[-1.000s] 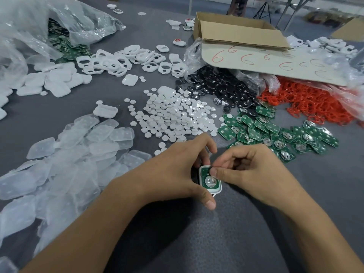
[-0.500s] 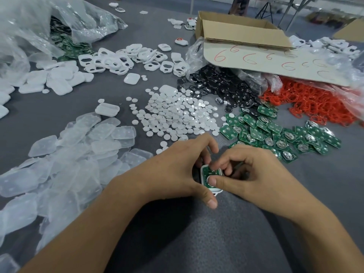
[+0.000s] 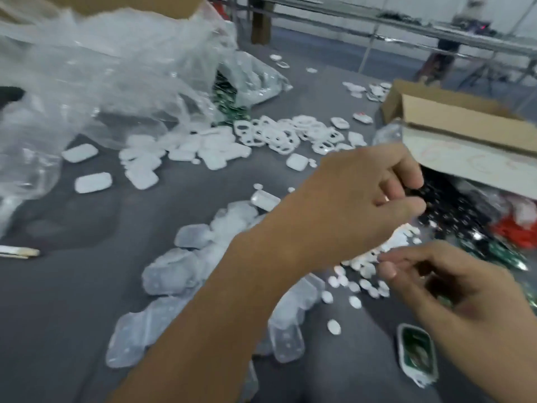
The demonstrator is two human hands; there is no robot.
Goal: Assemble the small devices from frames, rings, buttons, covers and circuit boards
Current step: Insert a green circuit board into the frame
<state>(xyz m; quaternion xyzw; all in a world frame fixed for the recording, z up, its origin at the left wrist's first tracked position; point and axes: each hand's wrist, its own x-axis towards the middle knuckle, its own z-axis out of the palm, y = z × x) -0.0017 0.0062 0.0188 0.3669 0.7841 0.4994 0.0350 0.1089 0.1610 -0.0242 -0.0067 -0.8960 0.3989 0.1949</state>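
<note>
Device [image 3: 417, 354], released, now lies on table [image 3: 72, 301]; left hand [image 3: 357, 199] raised, right hand [image 3: 453, 289] hovering, both loosely curled, empty.

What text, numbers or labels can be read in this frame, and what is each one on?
No text can be read with certainty.
Red handwritten marks on the white sheet below the cardboard box: too blurred to read.
Green circuit board lying on the table: any print is too small and blurred to read.

Left hand [image 3: 363, 205] raised over white buttons [image 3: 353, 301], right hand [image 3: 459, 292] beside framed circuit board [image 3: 417, 354], grey table [image 3: 72, 301]
</note>
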